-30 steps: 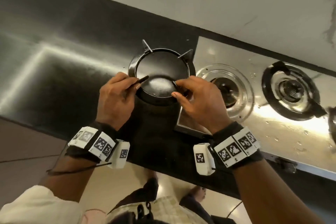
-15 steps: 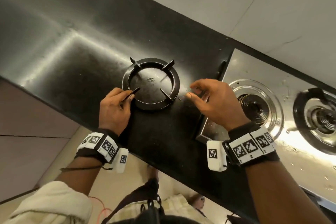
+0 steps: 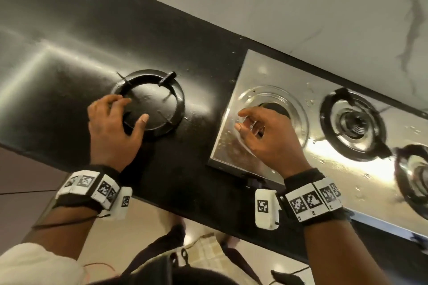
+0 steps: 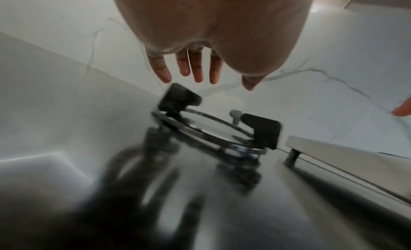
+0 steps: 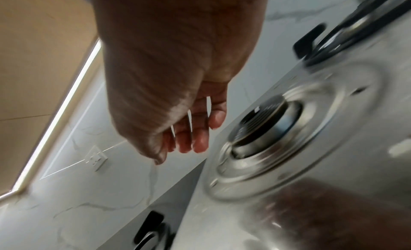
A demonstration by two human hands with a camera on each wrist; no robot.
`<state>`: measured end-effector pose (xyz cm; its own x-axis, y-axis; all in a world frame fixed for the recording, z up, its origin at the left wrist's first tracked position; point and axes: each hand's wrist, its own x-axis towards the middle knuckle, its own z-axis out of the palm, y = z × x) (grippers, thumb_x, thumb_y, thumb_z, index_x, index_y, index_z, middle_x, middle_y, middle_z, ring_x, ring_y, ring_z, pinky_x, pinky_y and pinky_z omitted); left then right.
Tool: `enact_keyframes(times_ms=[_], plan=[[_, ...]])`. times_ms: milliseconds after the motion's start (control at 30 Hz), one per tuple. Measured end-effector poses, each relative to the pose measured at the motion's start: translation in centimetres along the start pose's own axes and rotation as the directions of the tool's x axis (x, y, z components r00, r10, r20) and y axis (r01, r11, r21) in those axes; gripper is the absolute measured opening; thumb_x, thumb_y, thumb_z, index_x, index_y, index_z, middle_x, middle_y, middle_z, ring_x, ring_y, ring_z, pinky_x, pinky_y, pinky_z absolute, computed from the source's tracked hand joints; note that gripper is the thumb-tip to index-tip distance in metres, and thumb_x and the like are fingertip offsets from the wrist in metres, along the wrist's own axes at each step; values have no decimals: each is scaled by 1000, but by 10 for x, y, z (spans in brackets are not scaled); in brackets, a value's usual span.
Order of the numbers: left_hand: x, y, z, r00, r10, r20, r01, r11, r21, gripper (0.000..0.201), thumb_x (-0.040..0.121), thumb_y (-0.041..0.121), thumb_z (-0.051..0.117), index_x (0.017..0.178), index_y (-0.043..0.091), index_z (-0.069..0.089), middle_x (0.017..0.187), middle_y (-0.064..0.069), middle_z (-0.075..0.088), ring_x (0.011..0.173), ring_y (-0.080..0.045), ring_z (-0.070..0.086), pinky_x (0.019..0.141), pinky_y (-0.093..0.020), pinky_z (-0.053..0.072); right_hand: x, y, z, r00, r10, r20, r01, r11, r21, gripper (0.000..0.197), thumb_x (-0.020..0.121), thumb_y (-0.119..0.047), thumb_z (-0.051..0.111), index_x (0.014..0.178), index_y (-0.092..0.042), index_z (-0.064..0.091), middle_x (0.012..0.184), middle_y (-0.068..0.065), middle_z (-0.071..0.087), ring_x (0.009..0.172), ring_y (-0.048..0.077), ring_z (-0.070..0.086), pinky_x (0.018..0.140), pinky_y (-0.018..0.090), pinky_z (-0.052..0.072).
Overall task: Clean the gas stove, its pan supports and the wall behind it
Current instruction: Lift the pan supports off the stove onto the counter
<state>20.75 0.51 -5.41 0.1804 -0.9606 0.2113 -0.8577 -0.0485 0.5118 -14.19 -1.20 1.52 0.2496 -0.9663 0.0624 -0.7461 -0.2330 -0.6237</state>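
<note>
My left hand (image 3: 113,132) is nearest to me, over the black counter (image 3: 69,69), with the fingers loose and spread and nothing between them; they hover at the near-left rim of the pan support (image 3: 150,102), but I cannot tell if the fingertips touch it. This black ring with its prongs lies flat on the counter, just beside the left edge of the gas stove (image 3: 361,169), and I think it is put there so that the steel under it is free for wiping. My right hand (image 3: 266,136) is also relaxed and holds nothing; it is above the left corner of the stove, over the bare burner (image 5: 264,120), whose steel bowl has no support on it. So the removed ring is under my left hand and well apart from my right. Further to the right, a second pan support (image 3: 354,125) sits on its own burner, and I judge it is the next one to lift. Small drops shine on the steel plate. Behind all this stands the white marble wall (image 3: 301,7), not touched by either hand.
</note>
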Motion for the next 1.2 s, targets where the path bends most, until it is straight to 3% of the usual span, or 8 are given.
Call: enact_keyframes(times_ms=[167,367,533,633,733,900,1067,1200], plan=[[-11,79,22,987,161,-16,-161,977,-138,48,94,39,65,128,5,62,137,-17,52,132,-37,42,113,-31,30,-56,60,-59,974,89,-210,-102,993,-51,22,96,-27,75,116,-18,72,102,-9,70,91,6,66,80,28,57],[-41,180,63,941,330,81,-299,918,-261,34,91,26,74,121,10,67,137,-10,54,130,-31,46,108,-39,42,-112,148,-134,865,256,-431,-363,913,-186,31,95,-31,74,121,-18,68,117,0,66,104,20,65,88,40,56],[-66,241,94,898,434,78,-389,863,-324,31,91,28,69,115,8,70,134,-10,58,128,-31,50,112,-24,32,-128,203,-160,774,422,-473,-563,800,-207,37,93,-42,72,122,-18,69,117,-1,68,110,18,61,88,26,41],[-77,264,108,890,445,99,-396,862,-315,24,90,16,76,111,5,72,131,-12,59,127,-34,52,111,-18,30,-131,228,-164,816,377,-438,-498,843,-202,30,95,-40,71,116,-18,72,105,-2,73,94,15,66,83,31,53],[-83,281,115,893,438,108,-389,869,-305,24,87,12,78,108,5,72,128,-12,60,125,-34,53,108,-20,34,-128,242,-163,890,306,-339,-396,886,-242,32,97,-42,69,116,-16,71,100,-1,73,88,14,65,75,28,49],[-90,304,122,893,440,94,-401,873,-278,22,89,17,75,107,4,72,130,-13,59,125,-32,52,105,-28,40,-118,255,-169,907,258,-333,-341,914,-220,21,100,-31,66,106,-12,76,93,4,75,82,18,66,75,32,53],[-88,325,130,892,441,99,-398,871,-289,24,90,21,78,108,5,72,133,-14,56,125,-30,52,109,-18,33,-121,260,-167,922,199,-333,-285,929,-235,22,102,-28,64,104,-9,75,94,5,72,84,21,64,74,31,47],[-75,346,135,885,438,158,-381,877,-293,41,85,31,83,116,9,68,144,-15,45,128,-27,49,108,-35,43,-121,257,-168,911,161,-380,-258,941,-220,23,104,-28,61,100,-10,74,86,4,67,77,20,59,70,38,50]])
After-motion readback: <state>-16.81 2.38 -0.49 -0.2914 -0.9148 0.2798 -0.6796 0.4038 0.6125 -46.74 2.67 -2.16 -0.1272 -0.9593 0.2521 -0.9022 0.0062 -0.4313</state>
